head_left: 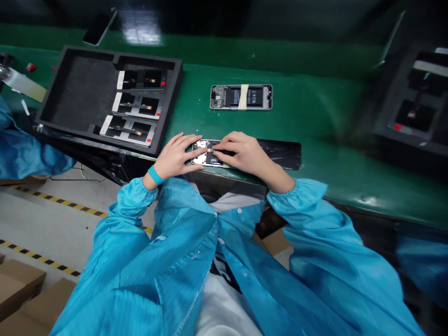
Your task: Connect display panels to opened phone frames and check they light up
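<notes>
An opened phone (200,158) lies at the front edge of the green bench, its inner board and a small orange connector showing. My left hand (177,156), a blue band around the wrist, rests over its left end with fingers spread and the index fingertip by the connector. From the right, my right hand (245,151) reaches over the phone, thumb and fingertips pinched near that connector; whatever they grip is hidden. A dark glossy screen panel (285,155) extends to the right from under my right hand; whether it is joined to the phone is hidden.
Behind my hands lies another opened phone (259,97) with pale tape across its battery. A black foam tray (84,84) at left holds several screen assemblies (135,103). Another dark tray (388,112) is at far right. Another person's blue sleeve (28,144) is at left.
</notes>
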